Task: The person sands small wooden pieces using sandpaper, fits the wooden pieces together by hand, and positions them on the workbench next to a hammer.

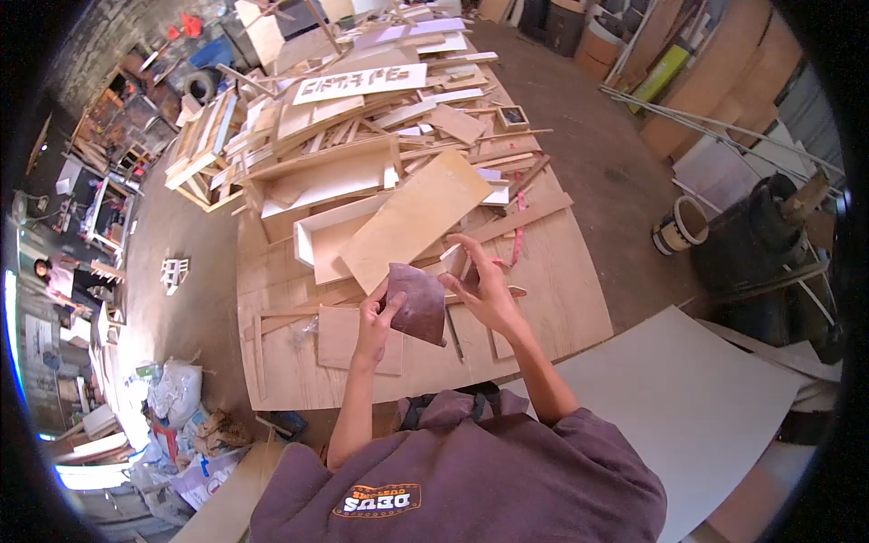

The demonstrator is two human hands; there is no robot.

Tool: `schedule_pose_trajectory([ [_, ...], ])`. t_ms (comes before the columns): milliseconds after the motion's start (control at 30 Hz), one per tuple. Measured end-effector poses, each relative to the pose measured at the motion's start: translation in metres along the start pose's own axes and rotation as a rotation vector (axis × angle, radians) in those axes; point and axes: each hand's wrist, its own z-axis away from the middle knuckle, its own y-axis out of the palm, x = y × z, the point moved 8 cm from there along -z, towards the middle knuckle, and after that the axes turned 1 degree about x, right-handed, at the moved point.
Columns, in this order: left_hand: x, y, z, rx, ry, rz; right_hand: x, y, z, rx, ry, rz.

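My left hand (373, 324) is closed on a sheet of brown sandpaper (418, 306), its thumb pressed on the front face. The sheet is slightly curled and has a small bent corner at the lower right. My right hand (489, 294) grips a small wooden block (458, 261) between thumb and fingers, just right of the sandpaper and apart from it. Both hands are raised over the near part of the wooden table (552, 317). Beneath them lie a square thin board (339, 339) and a dark pencil-like stick (455, 337).
Beyond my hands a yellowish board (421, 217) leans across an open white-lined box (312, 240). Wood offcuts (344, 127) are heaped further back. A large white sheet (670, 407) lies at the right, with a bucket (681, 226) on the floor. Another person (59, 281) is far left.
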Motion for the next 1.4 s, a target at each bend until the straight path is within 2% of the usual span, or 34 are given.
schedule_pose_trajectory([
  [67, 0.005, 0.008, -0.005, 0.037, -0.019, 0.016, 0.002, -0.007, 0.005, -0.029, 0.021, -0.006],
  [133, 0.014, 0.018, -0.008, 0.078, -0.044, 0.034, -0.017, -0.006, 0.015, -0.002, 0.242, -0.182],
  [167, 0.023, 0.021, -0.012, 0.089, -0.06, 0.083, -0.019, -0.01, 0.018, -0.02, 0.26, -0.168],
  [233, 0.037, 0.034, -0.015, 0.123, -0.094, 0.145, -0.03, -0.017, 0.031, -0.045, 0.426, -0.296],
  [333, 0.051, 0.054, -0.018, 0.175, -0.129, 0.252, -0.044, -0.033, 0.043, -0.149, 0.386, -0.406],
  [433, 0.061, 0.073, -0.016, 0.238, -0.15, 0.23, -0.053, -0.05, 0.059, -0.181, 0.434, -0.513],
  [633, 0.072, 0.125, -0.032, 0.289, -0.186, 0.29, -0.089, -0.098, 0.073, -0.286, 0.515, -0.52],
  [767, 0.137, 0.174, -0.065, 0.271, -0.23, 0.216, -0.143, -0.148, 0.072, -0.329, 0.531, -0.509],
  [833, 0.186, 0.199, -0.087, 0.233, -0.246, 0.154, -0.185, -0.173, 0.077, -0.324, 0.742, -0.618],
  [867, 0.206, 0.215, -0.099, 0.206, -0.2, 0.107, -0.208, -0.187, 0.079, -0.282, 0.821, -0.557],
  [967, 0.221, 0.272, -0.117, 0.12, -0.139, 0.004, -0.261, -0.227, 0.07, -0.054, 0.792, -0.445],
  [1067, 0.314, 0.289, -0.147, -0.008, -0.044, -0.258, -0.303, -0.257, 0.06, 0.197, 0.779, -0.267],
  [1100, 0.315, 0.295, -0.152, -0.03, -0.054, -0.269, -0.312, -0.262, 0.058, 0.298, 0.793, -0.171],
  [1167, 0.329, 0.299, -0.14, -0.107, -0.331, -0.726, -0.329, -0.271, 0.057, 0.37, 0.844, -0.226],
  [1233, 0.326, 0.3, -0.129, -0.222, -0.346, -0.78, -0.335, -0.274, 0.046, 0.491, 0.748, -0.059],
  [1267, 0.308, 0.304, -0.121, -0.283, -0.328, -0.849, -0.354, -0.271, 0.032, 0.444, 0.254, 0.32],
  [1300, 0.293, 0.309, -0.119, -0.345, -0.303, -0.917, -0.353, -0.265, 0.025, 0.469, 0.249, 0.308],
  [1333, 0.298, 0.312, -0.12, -0.367, -0.319, -0.916, -0.347, -0.267, 0.011, 0.357, 0.244, 0.373],
  [1367, 0.282, 0.319, -0.121, -0.5, -0.124, -1.117, -0.34, -0.268, -0.001, 0.265, 0.229, 0.435],
  [1400, 0.27, 0.327, -0.12, -0.608, 0.09, -1.316, -0.344, -0.258, -0.003, 0.289, 0.221, 0.433],
])
